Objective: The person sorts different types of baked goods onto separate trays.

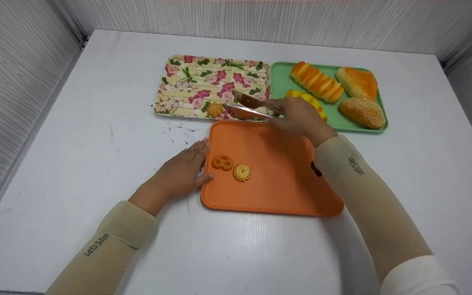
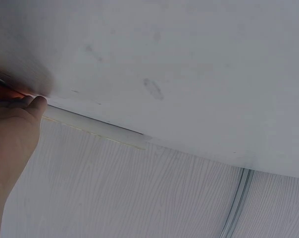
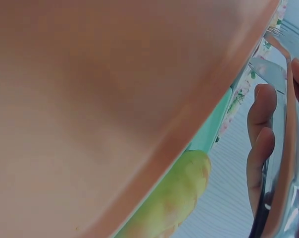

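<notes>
Orange tray [image 1: 285,172], green tray [image 1: 281,80], pink-flowered tray [image 1: 187,88]

Metal tongs [image 1: 249,107] near-level over floral tray; orange tray [image 1: 273,172] flat, holding two cookies.

My left hand [image 1: 180,172] lies flat and palm down, fingers straight and close together, pointing away from me and a little to the right. My left forearm comes in from the lower left, covered to the wrist by a beige sleeve [image 1: 109,241]. In the left wrist view only the edge of my palm [image 2: 13,134] shows at the left border.

My right hand [image 1: 299,116] is stretched farther forward, knuckles up, fingers curled and pinching. My right arm reaches diagonally from the lower right, also sleeved in beige. The right wrist view shows my bent fingers [image 3: 261,134] at the right edge.
</notes>
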Demonstrator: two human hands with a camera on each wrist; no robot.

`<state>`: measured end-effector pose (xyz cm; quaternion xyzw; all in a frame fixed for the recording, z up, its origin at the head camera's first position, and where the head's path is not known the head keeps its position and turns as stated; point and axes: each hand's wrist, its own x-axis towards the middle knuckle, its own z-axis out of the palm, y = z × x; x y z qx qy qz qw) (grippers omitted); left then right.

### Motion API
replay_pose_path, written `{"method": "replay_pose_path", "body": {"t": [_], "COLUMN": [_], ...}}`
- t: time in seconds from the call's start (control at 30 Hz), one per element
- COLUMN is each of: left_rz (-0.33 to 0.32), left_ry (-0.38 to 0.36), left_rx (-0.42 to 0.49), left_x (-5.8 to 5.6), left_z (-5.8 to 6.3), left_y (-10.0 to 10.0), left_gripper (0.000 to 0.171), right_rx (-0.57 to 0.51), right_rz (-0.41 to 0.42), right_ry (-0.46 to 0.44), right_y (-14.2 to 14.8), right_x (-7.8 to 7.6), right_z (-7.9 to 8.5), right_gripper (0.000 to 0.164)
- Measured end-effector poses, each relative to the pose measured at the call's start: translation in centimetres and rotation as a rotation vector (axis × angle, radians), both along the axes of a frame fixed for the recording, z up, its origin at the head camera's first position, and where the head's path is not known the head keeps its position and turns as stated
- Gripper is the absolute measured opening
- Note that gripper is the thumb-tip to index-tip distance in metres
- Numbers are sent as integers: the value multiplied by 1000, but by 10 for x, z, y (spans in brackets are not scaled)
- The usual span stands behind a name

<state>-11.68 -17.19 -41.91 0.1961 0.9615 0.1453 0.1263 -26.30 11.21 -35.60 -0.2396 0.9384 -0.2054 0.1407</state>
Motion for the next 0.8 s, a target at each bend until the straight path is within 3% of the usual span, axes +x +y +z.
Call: {"method": "replay_pose_path", "body": {"t": [0.4, 0.8], "left_rz": [10, 6], "left_ry": [-8, -11], "left_rx": [6, 4], "left_x": [1, 0], "left_z": [0, 0], "left_y": [0, 0], "left_gripper": [80, 80], "right_rx": [-77, -138], "right_rz": [48, 123], "right_ry": [87, 44], "right_y": [16, 37], "right_x": [11, 37], "right_z": [7, 11], "right_gripper": [61, 64]}}
